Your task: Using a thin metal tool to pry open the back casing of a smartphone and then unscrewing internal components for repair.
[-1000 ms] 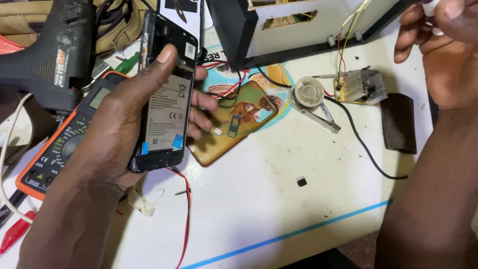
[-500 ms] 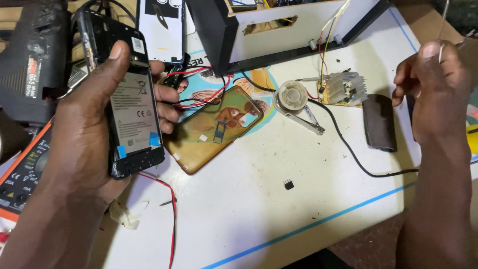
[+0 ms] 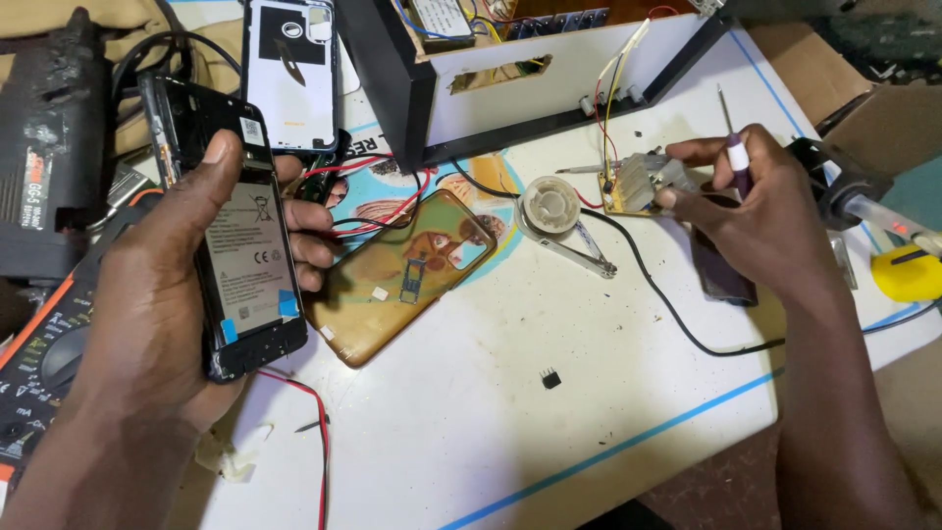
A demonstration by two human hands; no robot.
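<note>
My left hand (image 3: pixel 162 304) grips an opened black phone (image 3: pixel 231 245) with its back off, the grey battery facing up and my thumb across its top. My right hand (image 3: pixel 765 211) holds a thin screwdriver (image 3: pixel 734 147) with a purple-and-white handle, its tip pointing up. The fingertips of that hand rest beside a small circuit board with a metal block (image 3: pixel 643 185) and coloured wires. A tan phone case (image 3: pixel 402 275) lies face down between my hands.
A white phone back cover (image 3: pixel 290 74) lies at the top. A black and white box (image 3: pixel 549 83) with wiring stands behind the board. Around lie a solder reel (image 3: pixel 551 204), a multimeter (image 3: pixel 39 363), a black heat gun (image 3: pixel 44 147), a small black chip (image 3: pixel 550 378) and red wire (image 3: pixel 319 432).
My right hand came down from the upper right to the circuit board, now with the screwdriver upright in it. The view shifted, so the phone sits lower and further left.
</note>
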